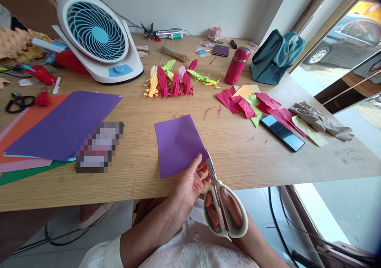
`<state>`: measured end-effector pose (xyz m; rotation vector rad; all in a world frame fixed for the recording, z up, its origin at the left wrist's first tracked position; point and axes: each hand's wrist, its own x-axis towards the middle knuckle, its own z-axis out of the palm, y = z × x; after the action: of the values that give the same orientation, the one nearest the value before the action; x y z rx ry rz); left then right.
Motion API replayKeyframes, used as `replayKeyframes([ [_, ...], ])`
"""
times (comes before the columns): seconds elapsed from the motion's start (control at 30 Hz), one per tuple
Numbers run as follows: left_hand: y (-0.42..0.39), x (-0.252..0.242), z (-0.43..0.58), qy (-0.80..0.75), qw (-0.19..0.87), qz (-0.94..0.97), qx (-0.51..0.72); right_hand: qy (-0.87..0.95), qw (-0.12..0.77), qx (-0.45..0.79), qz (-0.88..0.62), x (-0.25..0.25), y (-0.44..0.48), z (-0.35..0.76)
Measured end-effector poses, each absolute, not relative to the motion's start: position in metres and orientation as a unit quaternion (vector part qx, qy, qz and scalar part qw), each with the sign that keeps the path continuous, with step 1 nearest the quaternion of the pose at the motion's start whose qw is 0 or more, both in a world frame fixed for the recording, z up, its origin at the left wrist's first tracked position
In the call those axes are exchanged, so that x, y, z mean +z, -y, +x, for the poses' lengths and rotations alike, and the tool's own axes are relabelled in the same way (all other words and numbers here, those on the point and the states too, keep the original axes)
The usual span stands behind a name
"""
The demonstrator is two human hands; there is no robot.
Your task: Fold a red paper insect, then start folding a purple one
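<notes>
A square-like sheet of purple paper (pixel 180 145) is pinched at its lower right corner by my left hand (pixel 190 182), thumb on top and fingers beneath. My right hand (pixel 224 210) is closed round the handles of a pair of scissors (pixel 212 174) with cream-coloured grips. The scissor blades point up and away from me and lie right at the sheet's right edge, beside my left fingertips. Whether the blades are biting into the paper cannot be made out. Both hands are over the table's front edge.
On the wooden table (pixel 143 184) lie coloured paper sheets (pixel 64 125), a blurred phone-like object (pixel 99 147), folded paper figures (pixel 172 81), crumpled paper pieces (pixel 244 101) and a dark phone (pixel 282 133). Behind stand a fan (pixel 97 37), a red flask (pixel 237 66) and a teal bag (pixel 275 57).
</notes>
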<state>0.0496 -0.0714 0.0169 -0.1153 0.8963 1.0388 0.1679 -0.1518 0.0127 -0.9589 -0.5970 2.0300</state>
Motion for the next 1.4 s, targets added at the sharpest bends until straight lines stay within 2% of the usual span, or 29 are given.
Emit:
replayKeyframes([
  [0.37,0.080,0.021,0.049,-0.404,0.775,-0.053,0.483,0.250,0.365,0.803,-0.399,0.027,0.149,0.171],
  [0.77,0.081,0.025,0.048,-0.411,0.767,-0.098,0.483,0.217,0.414,0.795,-0.388,0.026,0.152,0.165],
  [1.4,0.090,0.028,0.043,-0.420,0.767,-0.081,0.479,0.255,0.406,0.782,-0.398,0.018,0.152,0.165],
])
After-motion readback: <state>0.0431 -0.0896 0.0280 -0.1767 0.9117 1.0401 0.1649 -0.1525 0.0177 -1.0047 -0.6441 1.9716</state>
